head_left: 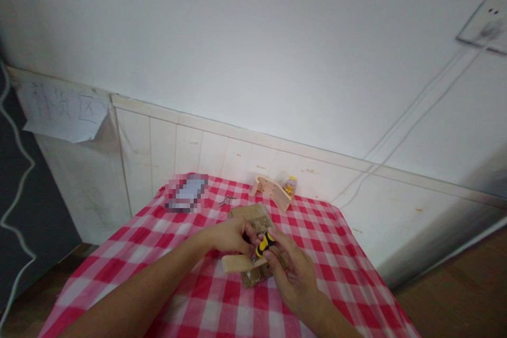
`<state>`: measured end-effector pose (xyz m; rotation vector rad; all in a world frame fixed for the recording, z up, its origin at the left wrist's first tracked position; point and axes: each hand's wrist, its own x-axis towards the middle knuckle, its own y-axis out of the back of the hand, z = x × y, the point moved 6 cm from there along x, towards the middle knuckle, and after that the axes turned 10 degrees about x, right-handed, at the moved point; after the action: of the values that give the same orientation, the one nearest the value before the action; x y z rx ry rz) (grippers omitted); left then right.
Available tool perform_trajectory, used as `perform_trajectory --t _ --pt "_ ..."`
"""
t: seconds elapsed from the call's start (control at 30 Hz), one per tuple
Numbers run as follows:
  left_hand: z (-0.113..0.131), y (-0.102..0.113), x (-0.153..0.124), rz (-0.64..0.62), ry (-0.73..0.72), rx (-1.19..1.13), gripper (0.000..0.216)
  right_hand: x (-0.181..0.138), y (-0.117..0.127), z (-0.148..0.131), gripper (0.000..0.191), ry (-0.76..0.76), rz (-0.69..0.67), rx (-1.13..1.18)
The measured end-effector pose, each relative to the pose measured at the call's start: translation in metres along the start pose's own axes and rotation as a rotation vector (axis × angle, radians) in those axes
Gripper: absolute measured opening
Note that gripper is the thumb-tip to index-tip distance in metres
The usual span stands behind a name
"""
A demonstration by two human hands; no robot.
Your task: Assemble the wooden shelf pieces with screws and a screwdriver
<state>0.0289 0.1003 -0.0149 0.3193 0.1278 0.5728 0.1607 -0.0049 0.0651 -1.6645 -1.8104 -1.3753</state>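
Observation:
My right hand (295,269) is closed around a small screwdriver (265,244) with a yellow and black handle. Its tip slants down to the left, to a pale wooden piece (236,263). My left hand (233,235) is bent in beside the tip, fingers pinched together just above the wood; what they grip is hidden. Under both hands lies a brown cardboard box (246,211) with black printing, its middle covered by my fingers.
A curved wooden part (271,190) stands at the table's back, beside a small yellow-topped container (290,185). Small metal pieces (227,201) and a blurred-out phone-like object (188,193) lie further left on the checked tablecloth (317,285). A wall (222,153) runs behind.

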Motion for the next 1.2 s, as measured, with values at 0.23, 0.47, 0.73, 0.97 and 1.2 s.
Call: perform_trajectory --t 0.23,0.47,0.73,0.97,1.2 --pt "-0.002 0.001 0.0 0.007 0.033 -0.008 0.017 0.007 0.002 -0.007 0.047 0.037 0.035 0.022" --pt "0.002 0.002 -0.003 0.024 0.069 0.017 0.017 0.01 0.003 -0.007 0.045 0.019 0.062 0.023" --pt "0.002 0.003 -0.002 0.021 0.067 0.08 0.018 0.007 0.005 -0.002 0.039 -0.019 0.074 -0.003" --pt "0.006 0.002 -0.002 0.021 0.029 0.063 0.015 0.005 0.005 0.001 0.037 -0.037 0.091 -0.005" --pt "0.001 0.002 0.0 0.006 0.031 0.048 0.017 0.002 0.004 0.005 0.04 -0.05 0.08 -0.001"
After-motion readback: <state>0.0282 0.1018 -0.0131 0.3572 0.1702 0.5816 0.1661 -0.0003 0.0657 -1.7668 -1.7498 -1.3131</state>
